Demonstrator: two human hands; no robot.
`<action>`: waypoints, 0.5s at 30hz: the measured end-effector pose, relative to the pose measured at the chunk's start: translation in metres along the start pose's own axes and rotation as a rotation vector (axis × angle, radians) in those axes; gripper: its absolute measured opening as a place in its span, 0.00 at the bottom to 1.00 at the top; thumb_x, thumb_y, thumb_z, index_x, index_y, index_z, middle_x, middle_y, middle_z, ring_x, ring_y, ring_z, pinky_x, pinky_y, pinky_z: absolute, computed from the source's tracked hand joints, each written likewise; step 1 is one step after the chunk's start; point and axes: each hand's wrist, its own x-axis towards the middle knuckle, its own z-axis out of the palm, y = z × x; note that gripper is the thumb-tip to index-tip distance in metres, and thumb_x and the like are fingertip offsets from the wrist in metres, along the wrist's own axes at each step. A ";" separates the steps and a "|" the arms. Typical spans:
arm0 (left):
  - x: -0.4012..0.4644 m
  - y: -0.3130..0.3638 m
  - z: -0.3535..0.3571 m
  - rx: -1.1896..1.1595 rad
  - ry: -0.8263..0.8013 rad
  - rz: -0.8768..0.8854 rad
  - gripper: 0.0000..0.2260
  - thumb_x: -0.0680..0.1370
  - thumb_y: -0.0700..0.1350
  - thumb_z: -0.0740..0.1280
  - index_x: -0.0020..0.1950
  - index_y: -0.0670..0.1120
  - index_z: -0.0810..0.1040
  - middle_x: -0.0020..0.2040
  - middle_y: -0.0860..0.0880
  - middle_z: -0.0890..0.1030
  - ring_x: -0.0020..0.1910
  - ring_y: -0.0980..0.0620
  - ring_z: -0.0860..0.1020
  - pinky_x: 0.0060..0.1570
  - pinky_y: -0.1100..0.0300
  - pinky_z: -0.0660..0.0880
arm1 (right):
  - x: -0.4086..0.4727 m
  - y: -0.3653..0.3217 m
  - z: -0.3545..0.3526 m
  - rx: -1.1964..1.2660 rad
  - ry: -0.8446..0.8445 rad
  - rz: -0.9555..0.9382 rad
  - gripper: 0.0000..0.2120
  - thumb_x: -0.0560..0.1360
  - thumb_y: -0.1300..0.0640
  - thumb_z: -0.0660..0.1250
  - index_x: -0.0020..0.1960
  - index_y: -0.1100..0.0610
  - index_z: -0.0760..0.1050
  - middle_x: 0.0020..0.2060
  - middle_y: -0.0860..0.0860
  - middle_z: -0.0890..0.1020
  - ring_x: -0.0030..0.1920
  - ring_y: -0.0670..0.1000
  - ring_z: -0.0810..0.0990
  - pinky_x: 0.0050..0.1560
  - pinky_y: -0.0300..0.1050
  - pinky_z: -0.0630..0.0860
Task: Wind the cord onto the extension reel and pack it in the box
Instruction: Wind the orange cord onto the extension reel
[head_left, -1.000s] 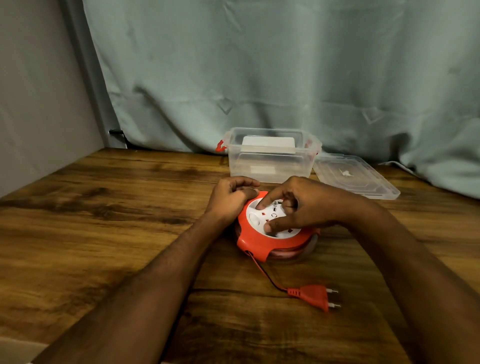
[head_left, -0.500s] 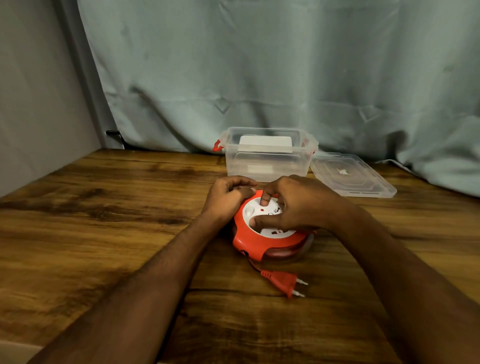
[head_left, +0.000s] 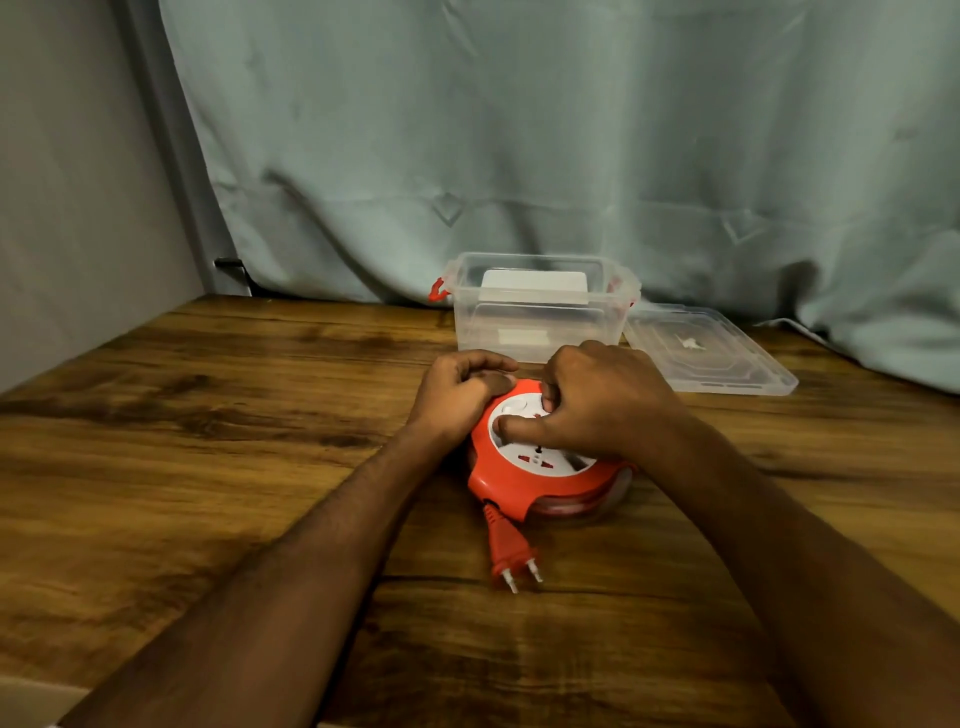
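Both hands grip the extension reel (head_left: 540, 467) at centre frame: left hand (head_left: 460, 397) curled on its rim, right hand (head_left: 597, 405) pinching the white hub (rigid, light plastic, I judge; lift by the rim).

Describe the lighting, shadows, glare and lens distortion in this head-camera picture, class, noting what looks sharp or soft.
Head view: dim, warm light; the hands cast soft shadows on the wooden table. Wide-angle bending bows the table's edges and stretches the forearms. The reel and plug look fairly sharp; the clear box and lid carry faint sheen, no hard glare. The curtain is soft.
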 end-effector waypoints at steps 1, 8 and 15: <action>0.000 0.000 0.001 -0.007 0.001 -0.004 0.09 0.75 0.36 0.69 0.53 0.42 0.85 0.48 0.42 0.86 0.47 0.44 0.85 0.49 0.52 0.82 | -0.001 -0.002 -0.001 -0.011 0.005 0.014 0.31 0.63 0.21 0.62 0.43 0.48 0.72 0.38 0.46 0.74 0.42 0.51 0.74 0.44 0.47 0.67; -0.004 0.002 0.001 -0.040 0.009 0.044 0.10 0.75 0.33 0.68 0.52 0.42 0.85 0.45 0.42 0.86 0.44 0.47 0.85 0.44 0.57 0.81 | -0.005 -0.012 -0.005 -0.027 0.027 0.116 0.30 0.64 0.23 0.64 0.43 0.50 0.67 0.33 0.45 0.66 0.40 0.51 0.69 0.43 0.47 0.64; -0.005 0.002 0.000 -0.065 0.064 0.024 0.09 0.74 0.32 0.69 0.49 0.41 0.85 0.44 0.42 0.86 0.42 0.48 0.84 0.42 0.58 0.80 | -0.009 -0.021 -0.003 -0.074 0.069 0.170 0.34 0.69 0.24 0.61 0.54 0.53 0.76 0.48 0.51 0.81 0.45 0.53 0.73 0.47 0.49 0.67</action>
